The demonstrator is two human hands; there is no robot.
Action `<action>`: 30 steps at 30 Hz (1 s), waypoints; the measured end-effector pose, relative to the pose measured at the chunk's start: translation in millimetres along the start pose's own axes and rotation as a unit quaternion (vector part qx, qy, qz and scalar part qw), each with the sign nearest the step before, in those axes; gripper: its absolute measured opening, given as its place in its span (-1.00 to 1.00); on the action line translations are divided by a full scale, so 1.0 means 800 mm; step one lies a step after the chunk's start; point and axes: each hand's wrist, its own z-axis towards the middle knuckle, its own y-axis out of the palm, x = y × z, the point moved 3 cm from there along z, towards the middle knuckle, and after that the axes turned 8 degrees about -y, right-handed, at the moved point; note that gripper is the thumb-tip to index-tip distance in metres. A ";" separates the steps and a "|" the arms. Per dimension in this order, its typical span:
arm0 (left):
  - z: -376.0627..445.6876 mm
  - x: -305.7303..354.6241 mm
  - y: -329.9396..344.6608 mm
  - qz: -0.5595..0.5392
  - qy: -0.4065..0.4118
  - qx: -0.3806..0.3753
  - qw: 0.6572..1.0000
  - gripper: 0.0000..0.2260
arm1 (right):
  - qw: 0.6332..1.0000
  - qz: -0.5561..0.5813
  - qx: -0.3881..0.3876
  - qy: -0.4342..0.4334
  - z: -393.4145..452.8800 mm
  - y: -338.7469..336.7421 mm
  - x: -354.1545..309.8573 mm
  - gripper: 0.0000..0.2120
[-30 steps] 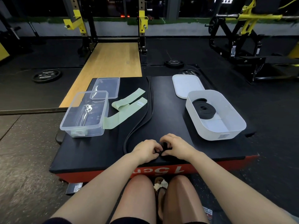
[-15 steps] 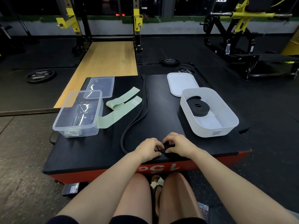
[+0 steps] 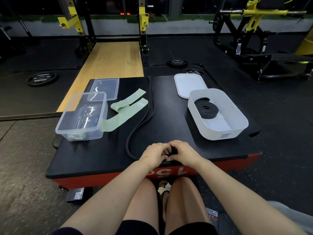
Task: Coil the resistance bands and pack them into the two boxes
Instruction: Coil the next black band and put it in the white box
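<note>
Head view: at the near edge of the black platform [image 3: 101, 160], left hand [image 3: 155, 152] and right hand [image 3: 183, 152] pinch the started roll of the long black band [image 3: 140, 126], mid-coil; next, judging by its trailing length, keep rolling toward the white box [image 3: 237, 116].

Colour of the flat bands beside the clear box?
Pale green flat bands, seen in the head view.

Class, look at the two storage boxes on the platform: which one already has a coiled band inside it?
The white box on the right: a coiled black band lies inside. The clear box on the left holds no band.
</note>
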 end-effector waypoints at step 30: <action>-0.013 0.006 0.011 -0.015 -0.078 0.104 0.991 -0.78 | 0.995 -0.005 0.015 0.095 -0.015 -0.015 0.012 -0.76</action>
